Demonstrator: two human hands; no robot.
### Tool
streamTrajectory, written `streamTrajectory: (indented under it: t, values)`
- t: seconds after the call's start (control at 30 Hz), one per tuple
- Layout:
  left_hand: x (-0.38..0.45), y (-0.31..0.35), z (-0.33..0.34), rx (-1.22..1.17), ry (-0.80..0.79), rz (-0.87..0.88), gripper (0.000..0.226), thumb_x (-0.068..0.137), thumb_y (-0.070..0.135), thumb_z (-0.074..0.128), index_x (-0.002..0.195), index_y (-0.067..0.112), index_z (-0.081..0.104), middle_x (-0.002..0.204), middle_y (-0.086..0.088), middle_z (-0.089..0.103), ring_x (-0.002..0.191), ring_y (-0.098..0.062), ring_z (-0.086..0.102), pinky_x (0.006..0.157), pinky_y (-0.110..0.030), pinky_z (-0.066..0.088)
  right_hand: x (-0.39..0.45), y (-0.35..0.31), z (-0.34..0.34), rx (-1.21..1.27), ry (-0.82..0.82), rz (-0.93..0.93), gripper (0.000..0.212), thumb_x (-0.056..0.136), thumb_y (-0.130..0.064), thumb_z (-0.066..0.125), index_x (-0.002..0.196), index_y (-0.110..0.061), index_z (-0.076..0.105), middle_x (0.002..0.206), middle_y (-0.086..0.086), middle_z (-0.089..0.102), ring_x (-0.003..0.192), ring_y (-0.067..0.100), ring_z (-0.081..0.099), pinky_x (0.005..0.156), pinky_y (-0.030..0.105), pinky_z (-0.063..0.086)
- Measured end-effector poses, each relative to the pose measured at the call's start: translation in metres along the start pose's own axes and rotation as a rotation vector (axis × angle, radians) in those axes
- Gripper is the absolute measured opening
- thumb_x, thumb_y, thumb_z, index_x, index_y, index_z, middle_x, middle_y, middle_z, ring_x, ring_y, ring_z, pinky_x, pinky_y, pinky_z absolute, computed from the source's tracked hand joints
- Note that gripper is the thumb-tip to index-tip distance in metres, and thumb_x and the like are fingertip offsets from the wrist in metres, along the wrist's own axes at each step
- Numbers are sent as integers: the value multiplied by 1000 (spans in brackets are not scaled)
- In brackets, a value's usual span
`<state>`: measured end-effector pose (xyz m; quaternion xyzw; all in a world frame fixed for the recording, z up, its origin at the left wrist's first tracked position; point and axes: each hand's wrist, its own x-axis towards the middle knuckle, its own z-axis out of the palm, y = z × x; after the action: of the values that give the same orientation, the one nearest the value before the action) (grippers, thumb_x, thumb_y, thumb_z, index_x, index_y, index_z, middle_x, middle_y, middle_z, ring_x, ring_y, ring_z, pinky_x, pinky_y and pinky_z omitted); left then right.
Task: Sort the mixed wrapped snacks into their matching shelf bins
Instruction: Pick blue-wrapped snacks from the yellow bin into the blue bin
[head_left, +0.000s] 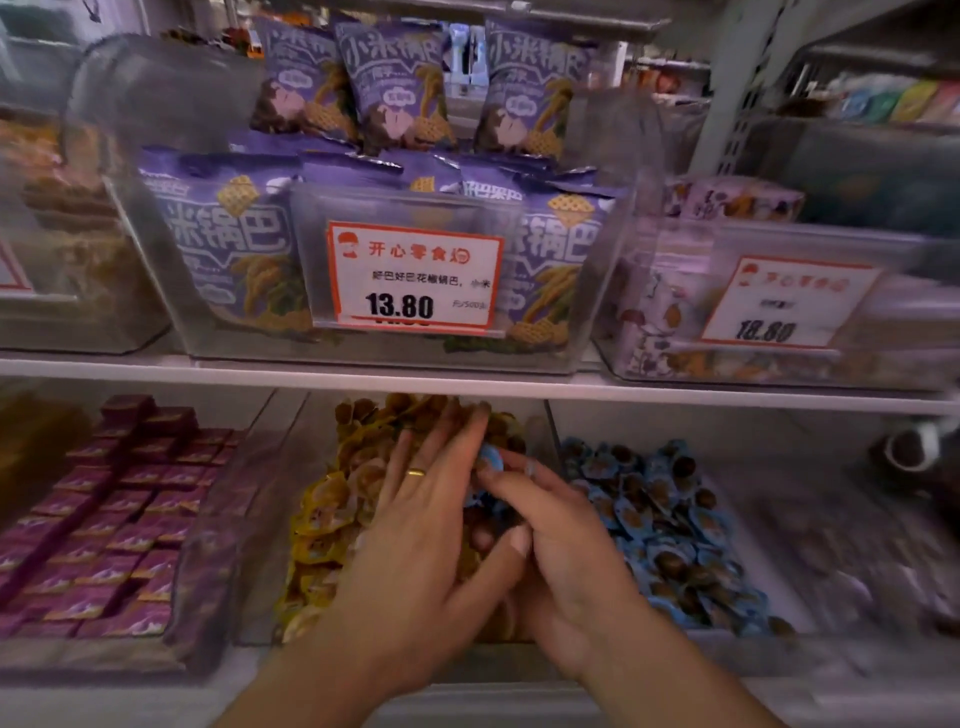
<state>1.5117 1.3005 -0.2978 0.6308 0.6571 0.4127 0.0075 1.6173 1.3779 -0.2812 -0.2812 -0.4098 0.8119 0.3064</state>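
Fingers of the left hand lie straight, flat on yellow-wrapped snacks in the middle bin. Right hand fingertips pinch a blue-wrapped snack above that bin.

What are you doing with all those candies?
A person is sorting mixed-up snacks on a shop shelf. Both hands are in the bin of yellow-wrapped snacks. The right hand pinches a stray blue-wrapped snack, while the left hand rests flat on the yellow pile. The matching bin of blue-wrapped snacks sits just to the right.
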Motion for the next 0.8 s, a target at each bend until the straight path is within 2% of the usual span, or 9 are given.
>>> streamTrajectory:
  t: [0.1,0.2,0.3,0.4,0.47,0.57,0.63,0.7,0.8]
  values:
    - [-2,4,7,-50,-77,50,68,96,64,34,155,39,12,161,23,17,149,-1,15,121,-25,14,-6,-23,-31,-70,66,-149,17,88,-3,64,89,-10,79,84,17,74,66,19,69,50,23,51]
    - [-4,-3,16,95,-206,71,63,95,70,27,149,38,35,156,17,33,144,4,23,118,-24,21,-9,-52,-70,-249,189,-315,13,86,-7,69,83,-15,79,79,15,74,65,22,70,51,24,52]
    - [-9,-16,26,301,-408,72,69,92,76,14,145,42,41,153,24,33,146,4,17,122,-29,16,-8,-74,-123,-483,345,-303,13,87,-10,71,82,-18,79,90,13,76,82,27,73,64,34,59]
    - [-12,-29,28,365,-454,53,69,92,78,11,140,45,48,147,29,39,145,5,20,120,-30,23,-6,-84,-168,-706,427,-185,11,85,-22,73,82,-29,80,94,-5,78,97,15,71,81,33,55]
    - [-9,-32,25,353,-455,30,67,91,79,14,135,45,54,143,29,44,141,6,27,116,-31,30,-5,-88,-183,-702,467,-188,8,80,-25,76,85,-28,80,92,-5,78,99,16,71,87,36,55]
    - [2,-38,23,343,-531,10,70,86,83,15,130,46,56,137,34,43,136,10,30,115,-29,30,-5,-91,-179,-614,543,-320,20,69,-35,69,83,-27,80,91,0,78,100,20,71,94,42,54]
    - [9,-42,21,346,-547,-4,65,87,80,15,118,45,60,122,34,48,122,10,42,109,-30,35,-2,-87,-165,-588,543,-377,19,74,-33,65,80,-22,79,86,0,78,96,18,72,90,39,54]
    - [15,-48,16,376,-503,-16,57,90,73,14,103,42,61,102,28,50,102,6,47,102,-34,38,3,-74,-148,-613,506,-404,17,87,-13,62,80,-18,77,82,-2,78,90,11,72,83,28,54]
    - [19,-62,3,471,-463,-51,58,85,65,15,97,37,65,95,20,52,99,-2,50,101,-33,35,9,-44,-113,-798,324,-445,18,93,-11,63,95,-27,72,91,-12,74,88,-7,66,75,10,50]
